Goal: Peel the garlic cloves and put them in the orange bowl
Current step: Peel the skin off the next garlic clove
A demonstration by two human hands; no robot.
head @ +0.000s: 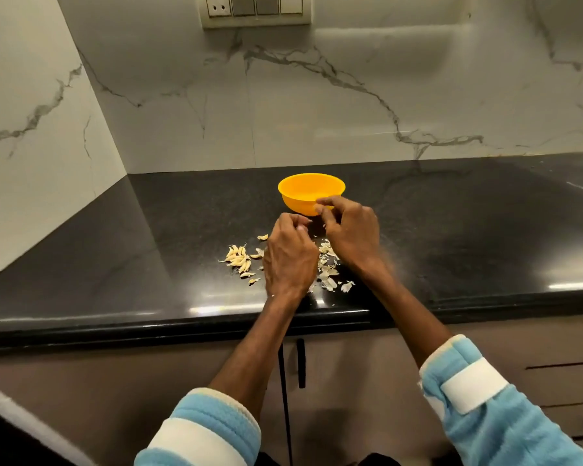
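The round orange plastic bowl (297,205) stands on the glossy black stone countertop (148,247), at twelve o'clock from both hands. The right hand (349,230) pinches its fingertips together at the bowl's near rim, and the left hand (288,255) is curled tight. Whether either holds a clove I cannot tell. Pale unpeeled garlic cloves (239,257) lie at nine o'clock of the left hand, papery white skins (329,267) at its three o'clock.

Fuzzy light-blue left sleeve (209,428) at 7 o'clock, right sleeve (505,428) at 5 o'clock; each has 1 white band, cream cuff edging.
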